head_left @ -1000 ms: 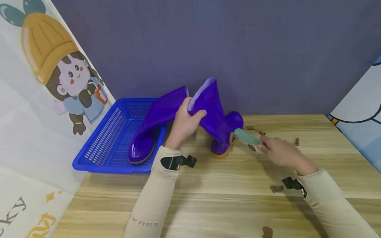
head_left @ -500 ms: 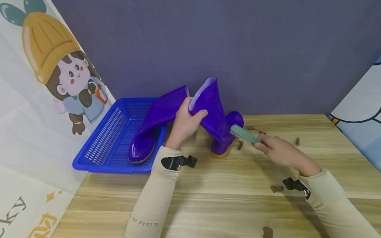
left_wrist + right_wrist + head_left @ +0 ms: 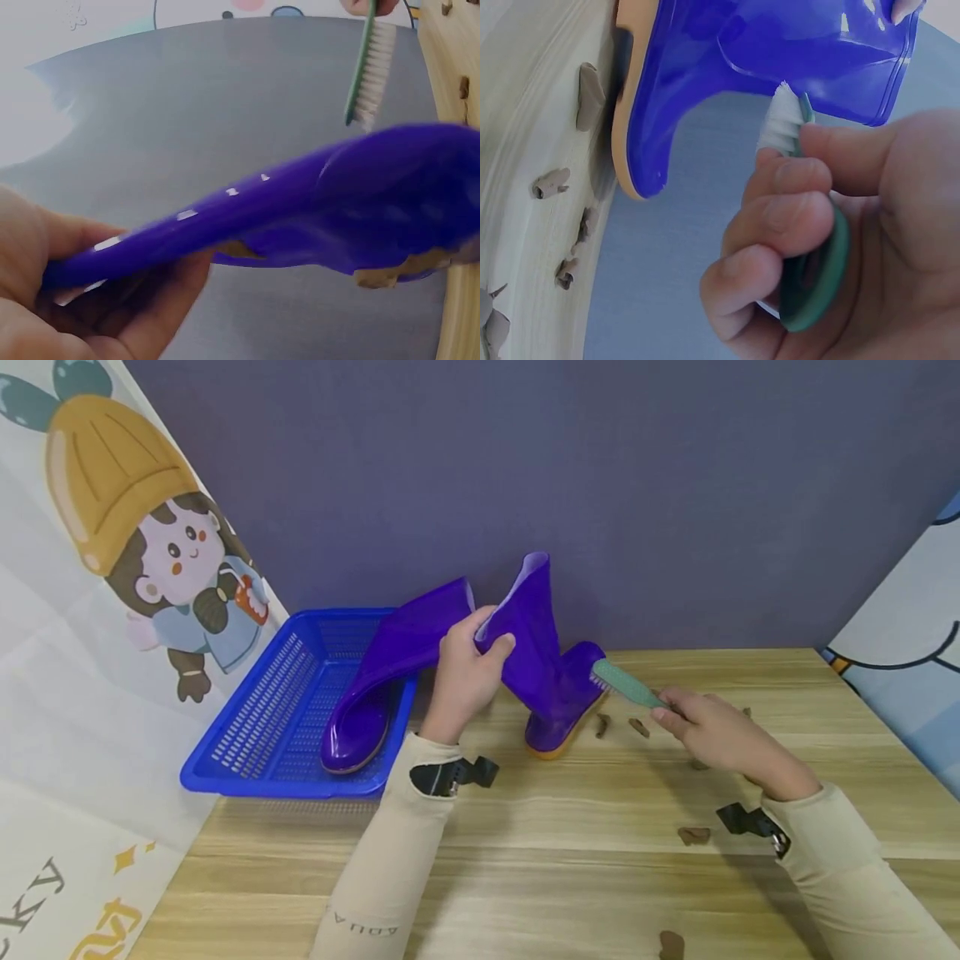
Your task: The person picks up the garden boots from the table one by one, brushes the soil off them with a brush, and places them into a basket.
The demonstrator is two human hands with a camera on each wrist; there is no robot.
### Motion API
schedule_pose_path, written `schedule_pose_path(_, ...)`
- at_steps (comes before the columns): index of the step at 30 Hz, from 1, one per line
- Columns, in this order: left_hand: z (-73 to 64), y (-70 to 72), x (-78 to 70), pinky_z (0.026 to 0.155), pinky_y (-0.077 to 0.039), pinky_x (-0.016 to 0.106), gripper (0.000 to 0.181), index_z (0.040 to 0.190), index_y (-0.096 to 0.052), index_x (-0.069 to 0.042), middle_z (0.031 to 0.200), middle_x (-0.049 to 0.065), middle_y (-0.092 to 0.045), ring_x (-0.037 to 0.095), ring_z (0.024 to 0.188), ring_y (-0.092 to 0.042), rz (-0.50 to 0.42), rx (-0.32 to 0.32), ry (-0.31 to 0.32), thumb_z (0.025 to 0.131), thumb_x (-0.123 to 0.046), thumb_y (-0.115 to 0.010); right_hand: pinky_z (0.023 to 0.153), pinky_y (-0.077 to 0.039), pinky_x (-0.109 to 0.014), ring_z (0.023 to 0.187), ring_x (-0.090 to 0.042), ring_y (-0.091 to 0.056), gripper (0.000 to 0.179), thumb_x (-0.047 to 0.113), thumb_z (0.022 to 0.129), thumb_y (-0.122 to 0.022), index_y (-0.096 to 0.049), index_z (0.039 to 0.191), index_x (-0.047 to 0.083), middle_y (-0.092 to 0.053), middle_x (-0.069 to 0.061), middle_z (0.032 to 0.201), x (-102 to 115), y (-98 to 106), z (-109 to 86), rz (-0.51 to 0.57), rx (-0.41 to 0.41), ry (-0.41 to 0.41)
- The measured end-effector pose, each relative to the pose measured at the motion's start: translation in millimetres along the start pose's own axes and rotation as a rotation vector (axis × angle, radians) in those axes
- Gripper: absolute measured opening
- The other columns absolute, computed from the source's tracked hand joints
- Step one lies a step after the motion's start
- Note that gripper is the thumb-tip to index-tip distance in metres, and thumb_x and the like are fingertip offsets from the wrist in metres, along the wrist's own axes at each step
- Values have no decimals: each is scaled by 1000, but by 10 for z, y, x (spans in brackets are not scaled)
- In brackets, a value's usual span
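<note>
In the head view my left hand (image 3: 471, 672) grips the upper edge of a purple rubber boot (image 3: 536, 652), thumb outside and fingers at the opening. The boot leans, with its orange sole (image 3: 555, 750) at the table. Brown mud-like patches (image 3: 379, 279) cling to one side in the left wrist view. My right hand (image 3: 723, 739) holds a green brush (image 3: 628, 684), fingers curled round its handle. Its white bristles (image 3: 782, 120) face the boot near the foot; whether they touch it I cannot tell. A second purple boot (image 3: 405, 639) lies partly in a blue basket (image 3: 300, 787).
The basket stands at the left of the wooden table (image 3: 555, 877), against a grey-blue back wall (image 3: 570, 485). Brown crumbs (image 3: 693, 835) lie scattered on the table, several of them near the boot, one (image 3: 671, 945) at the front.
The brush has moved along the boot's foot, first left, then back up toward the toe. The held boot has turned slightly. A brown crumb has appeared on the table beside its sole.
</note>
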State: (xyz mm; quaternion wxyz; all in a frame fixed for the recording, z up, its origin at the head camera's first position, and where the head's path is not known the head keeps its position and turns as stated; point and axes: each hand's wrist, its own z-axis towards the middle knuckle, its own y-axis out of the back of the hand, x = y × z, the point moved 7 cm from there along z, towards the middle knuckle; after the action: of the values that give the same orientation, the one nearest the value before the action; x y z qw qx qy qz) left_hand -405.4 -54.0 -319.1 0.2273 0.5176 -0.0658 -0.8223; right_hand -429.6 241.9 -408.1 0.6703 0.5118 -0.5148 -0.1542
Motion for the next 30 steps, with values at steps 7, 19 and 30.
schedule_pose_path(7, -31, 137, -178, 92, -58, 35, 24, 111, -76, -4, 109, 11, -78, 21, 100, -73, 42, -138, -217, 92, 4, -64, 46, -32, -29, 51, -11, -32, 33, 37, 112, -37, -55, 107, 9, -38, 1, 65, -8, 46, 2, -3, -16, -4)
schedule_pose_path(19, -102, 474, -406, 93, -56, 31, 16, 100, -77, -1, 100, 13, -78, 15, 100, -72, -150, -396, -351, 93, 6, -64, 47, -30, -29, 51, -10, -30, 35, 38, 112, -34, -52, 105, 9, -38, 0, 68, -123, 247, -94, 0, -65, -17)
schedule_pose_path(30, -117, 454, -387, 92, -57, 33, 13, 99, -71, 7, 98, 19, -75, 22, 99, -71, -275, -422, -402, 93, 10, -61, 48, -30, -30, 52, -10, -31, 34, 34, 112, -34, -52, 101, 7, -37, -1, 68, -114, 383, -137, -9, -109, -8)
